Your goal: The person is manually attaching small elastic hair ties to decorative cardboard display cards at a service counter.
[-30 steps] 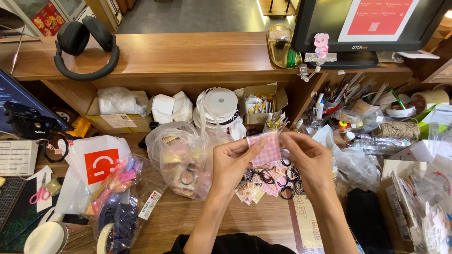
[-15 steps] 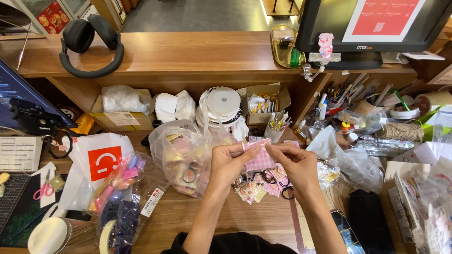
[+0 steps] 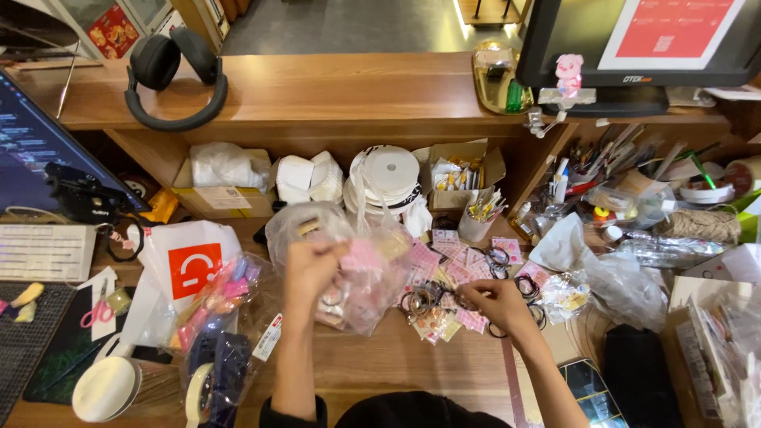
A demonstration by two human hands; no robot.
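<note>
A long wooden counter runs across the top, with a desk below it crowded with supplies. On the counter rest black headphones at the left and a monitor at the right. Under the counter's edge sit a cardboard box of small items and a stack of white tape rolls. A white bag with a red square lies at the desk's left, near pink scissors.

A clear plastic bag stands in the middle of the desk. The left hand is raised against its front, fingers closed and pinching a small pink card at the bag; whether the card is inside or just in front I cannot tell. The right hand is lower, to the right, well apart from the left. Its fingertips are pressed together over a pile of dark rings and pink cards spread on the desk, apparently nipping one ring, though what exactly it pinches is too small to tell
</note>
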